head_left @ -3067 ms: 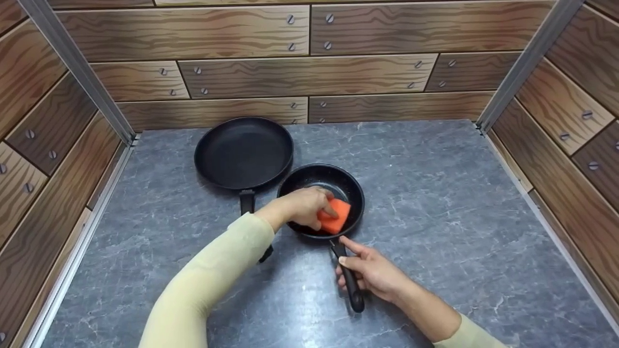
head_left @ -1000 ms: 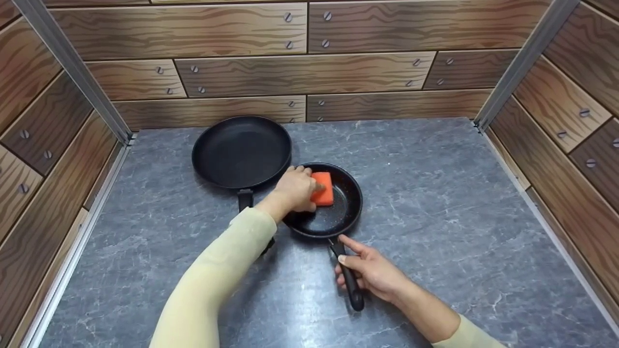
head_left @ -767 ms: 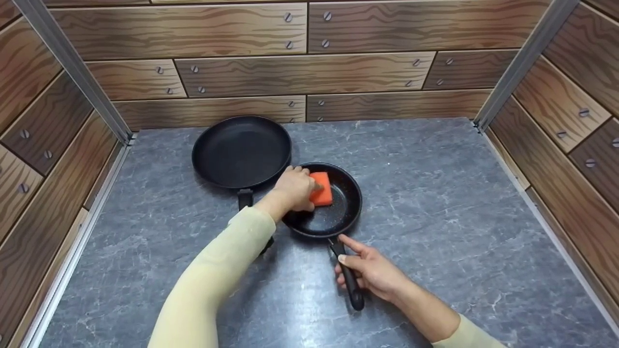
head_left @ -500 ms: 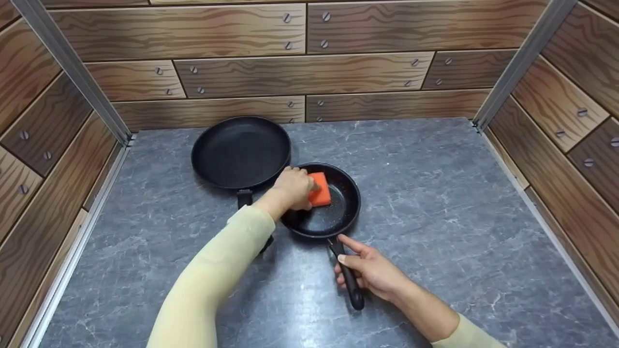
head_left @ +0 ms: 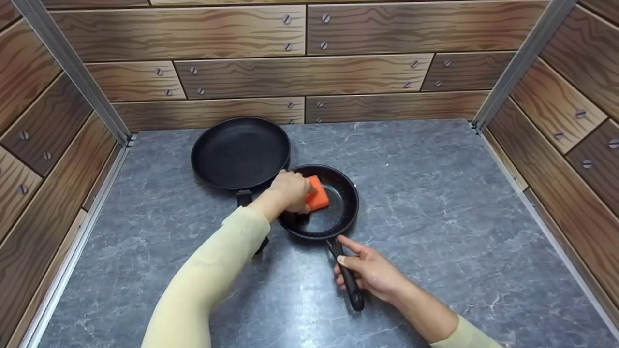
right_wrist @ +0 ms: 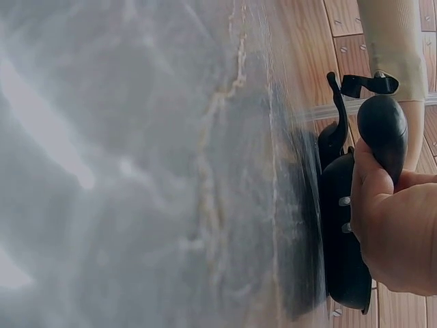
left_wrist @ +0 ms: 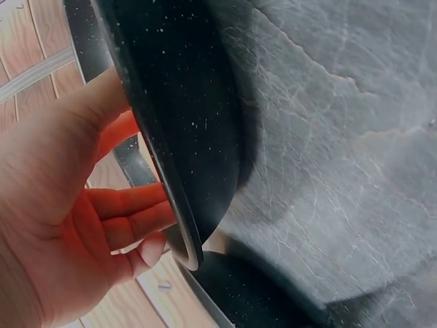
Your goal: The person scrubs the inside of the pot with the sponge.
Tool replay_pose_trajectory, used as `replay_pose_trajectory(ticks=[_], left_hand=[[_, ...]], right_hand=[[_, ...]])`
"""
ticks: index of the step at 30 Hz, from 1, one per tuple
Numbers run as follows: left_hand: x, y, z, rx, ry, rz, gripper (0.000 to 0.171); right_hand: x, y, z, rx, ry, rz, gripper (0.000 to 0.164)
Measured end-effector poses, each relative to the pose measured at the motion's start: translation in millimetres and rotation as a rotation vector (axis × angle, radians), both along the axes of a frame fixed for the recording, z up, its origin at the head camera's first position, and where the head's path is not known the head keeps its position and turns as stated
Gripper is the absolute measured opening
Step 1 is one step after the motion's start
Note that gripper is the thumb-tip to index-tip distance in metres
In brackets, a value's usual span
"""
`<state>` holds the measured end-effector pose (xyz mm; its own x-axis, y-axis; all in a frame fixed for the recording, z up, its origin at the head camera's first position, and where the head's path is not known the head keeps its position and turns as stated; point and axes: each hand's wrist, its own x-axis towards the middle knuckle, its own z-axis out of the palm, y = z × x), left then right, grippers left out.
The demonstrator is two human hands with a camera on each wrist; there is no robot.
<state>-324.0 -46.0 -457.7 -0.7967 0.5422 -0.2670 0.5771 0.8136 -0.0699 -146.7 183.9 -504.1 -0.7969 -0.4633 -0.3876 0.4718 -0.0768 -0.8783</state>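
In the head view a small black frying pan (head_left: 333,220) with a speckled inside sits near the middle of the table. My left hand (head_left: 290,191) reaches into it and grips an orange sponge (head_left: 318,194) against the left part of its inside. The left wrist view shows that hand (left_wrist: 68,178) with its fingers behind the pan's rim (left_wrist: 167,178), where a little orange shows. My right hand (head_left: 375,273) holds the small pan's black handle (head_left: 355,295), thumb on top and index finger stretched toward the rim. In the right wrist view the handle's end (right_wrist: 382,126) stands out of the right hand (right_wrist: 399,225).
A larger black frying pan (head_left: 241,153) lies behind and to the left, close to the small one. Its handle (head_left: 244,197) runs partly under my left forearm. Wood-patterned walls (head_left: 232,31) and metal edge rails (head_left: 72,72) enclose the grey marbled table (head_left: 435,183).
The sponge has moved inside the small pan from the lower right to the upper left, then slightly further left, tilting a little. The right hand keeps its hold on the handle.
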Motion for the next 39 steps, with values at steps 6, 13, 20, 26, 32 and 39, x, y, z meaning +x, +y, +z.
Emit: replay_pose_trajectory(ticks=[6,13,20,26,32,39], left_hand=[[3.5,-2,0.9,0.011,0.001,0.011,0.049],[8.7,-7,0.9,0.029,0.016,0.02,0.048],[14.4,-11,2.7,0.032,0.007,0.008,0.046],[20.6,-14,2.9,0.046,-0.005,-0.005,0.052],[24.2,-17,3.2,0.061,-0.025,-0.03,0.055],[26.7,-21,1.2,0.1,-0.041,-0.051,0.055]], right_hand=[[-0.1,0,-0.2,0.001,0.004,-0.001,0.079],[0.0,1,-0.9,-0.012,0.009,0.004,0.079],[0.5,0,-0.3,-0.004,0.01,0.004,0.079],[0.8,-1,0.3,-0.007,0.017,0.008,0.08],[0.6,-1,0.1,-0.006,0.018,0.005,0.08],[0.3,-1,1.1,0.001,0.011,0.012,0.08]])
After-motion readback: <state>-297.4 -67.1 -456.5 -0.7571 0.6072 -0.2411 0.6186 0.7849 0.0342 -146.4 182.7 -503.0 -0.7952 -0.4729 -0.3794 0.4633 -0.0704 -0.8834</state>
